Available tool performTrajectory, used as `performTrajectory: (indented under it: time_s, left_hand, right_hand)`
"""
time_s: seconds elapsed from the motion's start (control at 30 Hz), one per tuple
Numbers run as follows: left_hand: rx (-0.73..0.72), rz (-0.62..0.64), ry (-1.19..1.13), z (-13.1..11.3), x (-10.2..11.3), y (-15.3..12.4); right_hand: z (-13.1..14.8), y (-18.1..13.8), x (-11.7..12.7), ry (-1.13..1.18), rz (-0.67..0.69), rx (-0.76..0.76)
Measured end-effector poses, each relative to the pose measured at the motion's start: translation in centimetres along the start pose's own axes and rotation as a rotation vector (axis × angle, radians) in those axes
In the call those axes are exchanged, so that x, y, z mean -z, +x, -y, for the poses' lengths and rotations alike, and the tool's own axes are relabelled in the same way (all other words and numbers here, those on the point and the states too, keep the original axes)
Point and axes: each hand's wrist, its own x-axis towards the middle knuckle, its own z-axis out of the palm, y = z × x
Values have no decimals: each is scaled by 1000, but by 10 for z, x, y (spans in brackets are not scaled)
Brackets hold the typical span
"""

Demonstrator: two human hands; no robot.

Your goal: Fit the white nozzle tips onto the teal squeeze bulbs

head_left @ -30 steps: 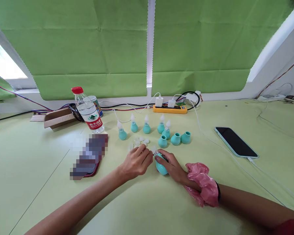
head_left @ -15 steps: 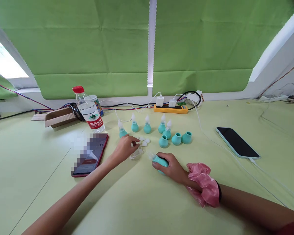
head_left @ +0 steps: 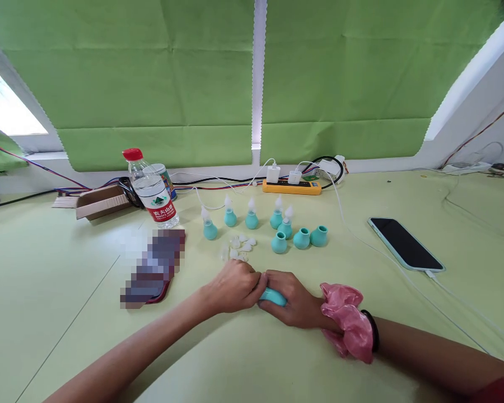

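My right hand point(head_left: 292, 299) is wrapped round a teal rubber bulb point(head_left: 272, 296) low over the table. My left hand point(head_left: 235, 286) is closed at the bulb's left end, its fingertips pinched together there; what they pinch is hidden. Just beyond the hands lies a small heap of clear plastic tips point(head_left: 238, 245). Behind it stand several teal bulbs with clear tips fitted point(head_left: 251, 217) and three teal bulbs without tips point(head_left: 301, 238). A pink scrunchie point(head_left: 348, 323) sits on my right wrist.
A water bottle with a red cap point(head_left: 151, 190), a can and a cardboard box point(head_left: 98, 201) stand at the back left. A phone point(head_left: 153, 268) lies left of my hands, another phone point(head_left: 405, 244) charges at right. An orange power strip point(head_left: 292, 186) lies by the wall.
My left hand came back from the heap of clear tips to the bulb's end. My right hand drew the bulb a little nearer to me.
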Motion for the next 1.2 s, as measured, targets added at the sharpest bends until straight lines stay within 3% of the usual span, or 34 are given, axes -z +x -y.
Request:
performTrajectory:
  time_s: [0.13,0.27,0.37,0.43,0.5,0.57,0.63,0.7,0.83,1.03,1.13,1.2]
  left_hand:
    - [20,23,-244,0,6,1]
    - [95,120,-586,0,9,2]
    - [246,248,-911,6,10,2]
    - [387,219,-988,13,11,2]
    - [470,48,-813,20,11,3]
    - [443,-137,-445,29,8,3]
    - [381,-230,-92,38,1,2]
    - [371,-234,79,45,-10,1]
    - [401,-217,102,48,-26,-2]
    - [222,-115,129,36,-34,-4]
    - [241,-91,138,33,-34,-4]
    - [249,-100,137,33,-34,-4]
  right_hand:
    - [-1,-1,0,-109,-67,183]
    - [1,-1,2,-185,-81,264]
    - [4,-1,4,-260,-39,383]
    - [6,-1,5,-268,-15,420]
    - [6,-1,6,-228,-24,365]
    - [5,-1,7,-180,-39,294]
    - [4,0,8,-154,-43,250]
    - [3,1,8,-143,-41,225]
    - [2,1,8,-134,-53,196]
    - [3,2,4,-99,-115,131]
    - [9,8,18,-108,-200,187]
    - [14,15,40,-147,-279,177]
